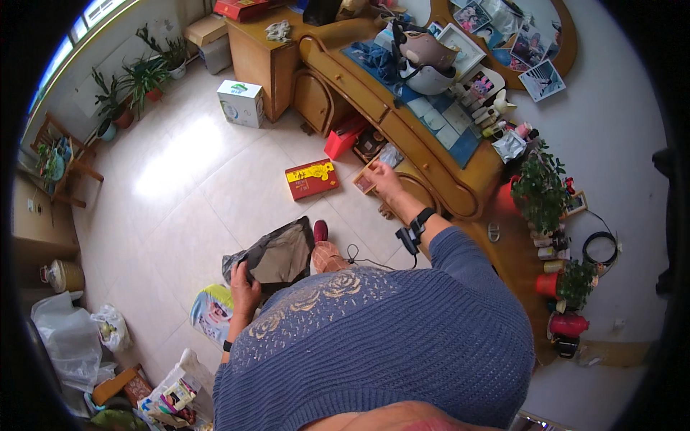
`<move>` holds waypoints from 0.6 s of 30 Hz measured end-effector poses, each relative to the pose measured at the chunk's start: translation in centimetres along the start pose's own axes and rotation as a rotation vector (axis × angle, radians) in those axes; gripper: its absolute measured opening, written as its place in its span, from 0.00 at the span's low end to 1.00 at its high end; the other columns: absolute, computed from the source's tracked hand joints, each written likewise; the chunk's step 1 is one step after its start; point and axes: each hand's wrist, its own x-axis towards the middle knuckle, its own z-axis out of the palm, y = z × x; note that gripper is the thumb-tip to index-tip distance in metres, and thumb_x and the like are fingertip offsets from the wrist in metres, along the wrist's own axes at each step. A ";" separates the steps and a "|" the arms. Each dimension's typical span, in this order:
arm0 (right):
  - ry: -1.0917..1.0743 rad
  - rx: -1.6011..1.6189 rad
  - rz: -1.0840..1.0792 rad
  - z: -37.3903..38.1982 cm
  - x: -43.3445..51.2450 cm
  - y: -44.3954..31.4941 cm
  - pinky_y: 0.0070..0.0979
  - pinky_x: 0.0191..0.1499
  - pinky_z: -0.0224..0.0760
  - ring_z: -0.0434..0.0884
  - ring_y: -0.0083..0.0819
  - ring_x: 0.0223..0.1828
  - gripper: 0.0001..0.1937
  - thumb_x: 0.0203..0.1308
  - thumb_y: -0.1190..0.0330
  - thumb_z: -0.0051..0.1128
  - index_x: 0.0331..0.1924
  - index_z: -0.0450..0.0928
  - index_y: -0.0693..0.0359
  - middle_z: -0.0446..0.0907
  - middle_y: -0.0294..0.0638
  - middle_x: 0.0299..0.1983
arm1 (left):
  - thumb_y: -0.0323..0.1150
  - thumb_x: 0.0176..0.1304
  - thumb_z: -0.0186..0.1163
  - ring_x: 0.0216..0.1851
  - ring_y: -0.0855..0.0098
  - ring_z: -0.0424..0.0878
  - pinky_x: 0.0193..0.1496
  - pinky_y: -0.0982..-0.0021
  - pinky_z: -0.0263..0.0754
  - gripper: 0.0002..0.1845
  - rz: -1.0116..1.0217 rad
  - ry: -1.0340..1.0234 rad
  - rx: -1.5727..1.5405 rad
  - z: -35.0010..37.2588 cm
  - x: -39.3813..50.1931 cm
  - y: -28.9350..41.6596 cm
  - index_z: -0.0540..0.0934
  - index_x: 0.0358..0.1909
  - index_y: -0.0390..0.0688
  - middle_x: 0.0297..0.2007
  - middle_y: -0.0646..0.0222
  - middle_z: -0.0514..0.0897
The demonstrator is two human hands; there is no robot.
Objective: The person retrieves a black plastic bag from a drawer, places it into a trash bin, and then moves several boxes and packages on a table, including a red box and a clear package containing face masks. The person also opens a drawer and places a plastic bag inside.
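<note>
My left hand (245, 288) grips the rim of a dark plastic bag (280, 253), which hangs with its mouth spread in front of my body. Stretched out to the right, my right hand (384, 180) holds a small flat wooden-edged box or frame (365, 179) at the dresser's lower compartment. A clear plastic bag (390, 155) lies in that compartment, just past my fingers. On the floor left of my right hand lies a red and yellow box (312, 179). A red bag or box (345, 136) leans at the compartment's opening.
The wooden dresser (372, 97) carries helmets (428, 64), photos and bottles. A white carton (241, 103) stands on the tiles near its far end. Beside my left forearm is a colourful plastic package (212, 312). Potted plants (539, 188) stand at right; a cable hangs by my right wrist.
</note>
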 end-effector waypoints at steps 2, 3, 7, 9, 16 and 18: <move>0.135 0.082 0.038 -3.5 3.8 -2.6 0.22 0.32 0.73 0.78 0.22 0.35 0.27 0.60 0.62 0.65 0.59 0.67 0.65 0.78 0.39 0.42 | 0.21 0.44 0.53 0.56 0.45 0.73 0.60 0.57 0.69 0.29 0.019 0.011 0.011 0.7 2.4 0.3 0.73 0.56 0.36 0.53 0.46 0.75; 0.215 0.139 0.036 -5.1 6.0 -4.5 0.20 0.28 0.71 0.76 0.20 0.32 0.27 0.61 0.61 0.65 0.59 0.67 0.64 0.77 0.37 0.38 | 0.21 0.44 0.53 0.55 0.46 0.73 0.60 0.57 0.69 0.29 -0.027 -0.009 0.026 1.2 4.0 0.8 0.73 0.55 0.36 0.52 0.46 0.75; 0.287 0.367 0.047 -12.5 14.0 -10.8 0.18 0.24 0.66 0.73 0.19 0.28 0.26 0.61 0.58 0.64 0.59 0.67 0.57 0.73 0.32 0.32 | 0.21 0.43 0.54 0.52 0.48 0.75 0.56 0.58 0.71 0.30 -0.028 -0.057 0.058 2.4 10.7 2.5 0.73 0.55 0.36 0.49 0.50 0.76; 0.313 0.415 -0.008 -15.2 17.6 -12.2 0.16 0.25 0.66 0.74 0.18 0.29 0.23 0.62 0.58 0.63 0.57 0.69 0.55 0.74 0.30 0.33 | 0.21 0.43 0.54 0.51 0.48 0.75 0.56 0.59 0.72 0.30 -0.096 -0.078 0.097 2.9 13.7 3.3 0.73 0.55 0.37 0.49 0.50 0.76; -0.022 0.385 0.184 -10.7 24.2 -8.9 0.15 0.28 0.67 0.78 0.19 0.30 0.12 0.67 0.65 0.57 0.52 0.73 0.53 0.77 0.28 0.33 | 0.22 0.44 0.57 0.58 0.47 0.72 0.60 0.59 0.71 0.34 -0.194 -0.099 0.073 5.0 19.2 6.3 0.71 0.60 0.42 0.56 0.49 0.74; -0.161 0.413 0.315 -6.5 23.9 -5.9 0.15 0.29 0.69 0.79 0.21 0.33 0.15 0.66 0.64 0.58 0.55 0.72 0.55 0.78 0.30 0.35 | 0.23 0.44 0.57 0.57 0.48 0.72 0.58 0.57 0.71 0.33 -0.150 -0.078 0.054 5.6 19.2 6.4 0.71 0.59 0.42 0.54 0.51 0.74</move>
